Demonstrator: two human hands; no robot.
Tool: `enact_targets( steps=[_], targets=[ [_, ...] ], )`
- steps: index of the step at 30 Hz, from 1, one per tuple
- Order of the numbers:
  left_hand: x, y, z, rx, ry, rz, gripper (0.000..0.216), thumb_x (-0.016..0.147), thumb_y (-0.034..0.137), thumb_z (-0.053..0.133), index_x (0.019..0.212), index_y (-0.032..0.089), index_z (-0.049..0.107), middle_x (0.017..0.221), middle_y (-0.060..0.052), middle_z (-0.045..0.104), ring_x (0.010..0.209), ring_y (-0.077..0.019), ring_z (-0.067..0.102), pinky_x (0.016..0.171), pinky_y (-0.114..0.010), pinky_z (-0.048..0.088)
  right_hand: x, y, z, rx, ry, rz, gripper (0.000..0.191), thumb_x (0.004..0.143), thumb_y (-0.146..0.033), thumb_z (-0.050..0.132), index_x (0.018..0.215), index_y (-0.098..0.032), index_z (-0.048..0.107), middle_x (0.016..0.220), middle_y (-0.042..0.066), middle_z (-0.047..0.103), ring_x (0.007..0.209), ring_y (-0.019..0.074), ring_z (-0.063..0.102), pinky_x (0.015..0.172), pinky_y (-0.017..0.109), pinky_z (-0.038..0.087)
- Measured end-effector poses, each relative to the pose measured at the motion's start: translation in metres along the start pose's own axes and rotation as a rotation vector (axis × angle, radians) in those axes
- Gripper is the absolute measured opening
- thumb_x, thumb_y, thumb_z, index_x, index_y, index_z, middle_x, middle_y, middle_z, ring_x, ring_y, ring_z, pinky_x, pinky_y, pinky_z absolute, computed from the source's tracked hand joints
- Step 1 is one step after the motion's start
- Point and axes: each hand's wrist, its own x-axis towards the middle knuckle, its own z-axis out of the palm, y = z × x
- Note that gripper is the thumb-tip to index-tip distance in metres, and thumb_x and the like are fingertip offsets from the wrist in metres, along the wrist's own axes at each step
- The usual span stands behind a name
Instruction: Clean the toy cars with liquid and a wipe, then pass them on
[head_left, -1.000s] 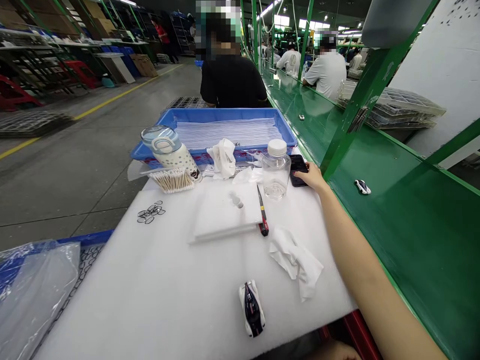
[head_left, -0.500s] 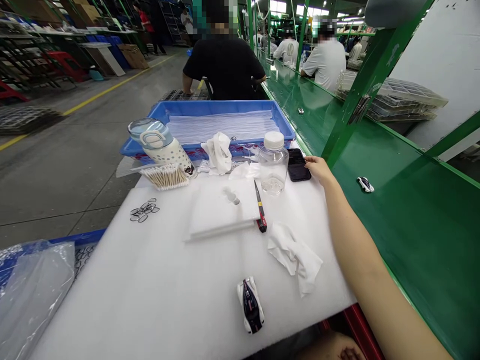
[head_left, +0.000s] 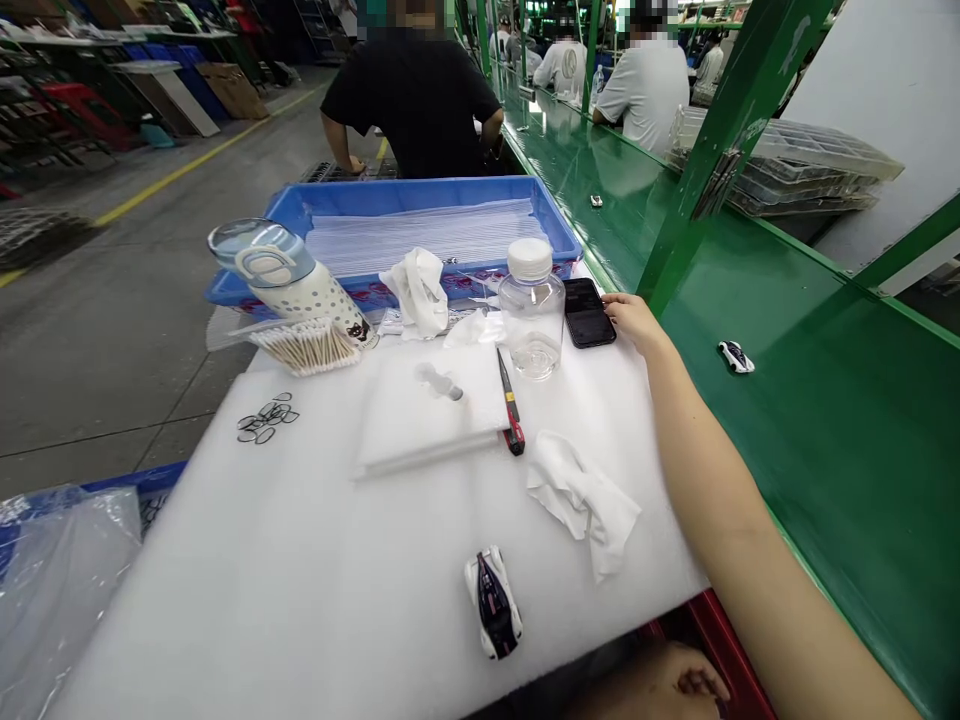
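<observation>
My right hand [head_left: 631, 320] reaches to the far right of the white foam-topped table. Its fingers are stretched out, and the fingertips are at the right edge of a black smartphone [head_left: 589, 314] lying flat with a dark screen. My left hand is not in view. Near the front edge of the table a white and black toy car [head_left: 493, 604] rests on its wheels. Behind it lie a crumpled tissue [head_left: 581, 497], a red and black utility knife [head_left: 512, 410] and a white foam block [head_left: 427, 425]. A clear bottle with a white cap [head_left: 532, 320] stands left of the phone.
Cotton swabs [head_left: 309, 346], black rings [head_left: 268, 417] and a tilted tumbler [head_left: 292, 280] are at left. A blue tray [head_left: 427, 190] stands behind. Along the right runs a green conveyor [head_left: 810, 460] carrying another toy car [head_left: 736, 357], beside a green post [head_left: 705, 200]. A person sits ahead.
The view has shifted slightly, so the table things appear a little further left and higher. My right hand stays at the phone's right edge. The person ahead has leaned left.
</observation>
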Motion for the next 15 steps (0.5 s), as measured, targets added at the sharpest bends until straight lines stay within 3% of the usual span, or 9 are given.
enact_targets(
  steps=[15],
  targets=[
    [-0.0064, 0.0082, 0.0001, 0.008, -0.033, -0.018, 0.032, 0.081, 0.021, 0.064, 0.111, 0.016, 0.07, 0.102, -0.005, 0.068, 0.097, -0.0193, 0.06, 0.092, -0.032, 0.047, -0.0042, -0.0079, -0.0037, 0.076, -0.08, 0.028, 0.041, 0.059, -0.003, 0.046, 0.095, -0.011, 0.064, 0.097, 0.007, 0.068, 0.094, 0.0192, 0.061, 0.092, 0.032, 0.045]
  ],
)
